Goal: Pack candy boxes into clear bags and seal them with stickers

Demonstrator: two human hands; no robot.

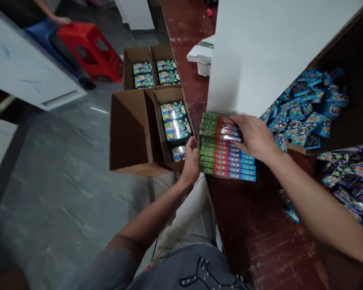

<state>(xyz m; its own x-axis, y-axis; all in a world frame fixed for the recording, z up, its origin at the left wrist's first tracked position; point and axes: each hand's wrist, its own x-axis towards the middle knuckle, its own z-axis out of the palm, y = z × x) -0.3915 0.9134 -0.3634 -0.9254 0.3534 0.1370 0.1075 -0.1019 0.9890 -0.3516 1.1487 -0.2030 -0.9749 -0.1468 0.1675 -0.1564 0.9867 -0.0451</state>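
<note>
A row of several flat colourful boxes point(226, 159) stands on edge at the near-left edge of the dark red table point(254, 233). My right hand point(254, 137) lies across the far end of the row, fingers curled over the top boxes. My left hand point(191, 161) presses against the row's left end, fingers closed against it. Both hands grip the same stack from opposite sides.
Open cardboard cartons point(169, 125) holding the same boxes sit on the grey floor to the left; one carton point(130, 133) looks empty. Loose blue packets point(305, 108) fill a bin on the right. A white panel point(260, 52) stands behind. Another person's hand point(60, 20) touches a red stool point(90, 50).
</note>
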